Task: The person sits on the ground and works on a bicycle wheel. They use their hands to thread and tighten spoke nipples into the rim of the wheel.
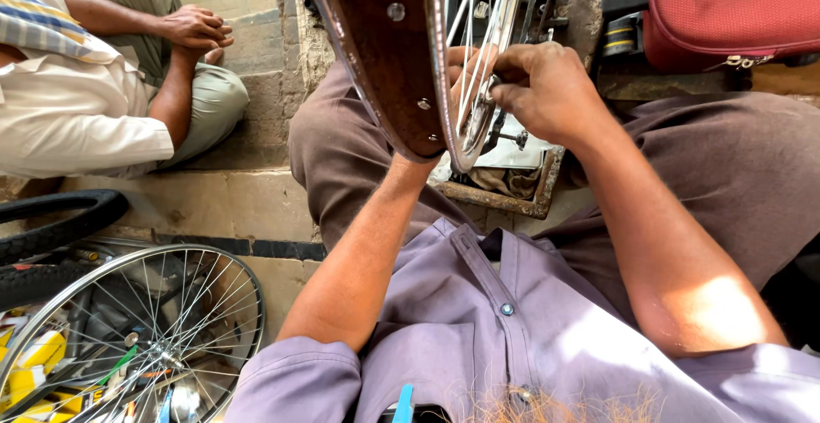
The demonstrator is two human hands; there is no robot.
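Centrally, a bicycle rim point(453, 90) stood on edge between the person's knees, seen almost edge-on, so it read as a narrow upright band. Its long axis ran from the top edge of the picture down toward the person's chest, leaning slightly. A brown rusty mudguard point(376, 55) curved just beside it on the left, studded with rivets. Thin spokes point(478, 38) fanned from the rim's inner side.

The right hand point(547, 90) was closed, fingers pinched together against the rim on something small, likely a spoke nipple or small tool; what exactly could not be told. The left hand point(457, 64) was mostly hidden behind the rim and mudguard; only fingertips showed through the spokes, and whether it gripped could not be told.

As a judgement, the pinch could slip off the small part, since the grip was on fingertips alone. A finger could be caught between spokes if the rim turned. The rim rested on nothing firm visible, so it could tip sideways.

Below the rim lay a rusty tray point(504, 201) on the stone floor, holding rags. A red bag point(726, 13) sat at the upper right corner. At the lower left lay a spare wheel point(128, 337) and a black tyre point(60, 218). Another person's clasped hands point(196, 30) rested at upper left, well apart.
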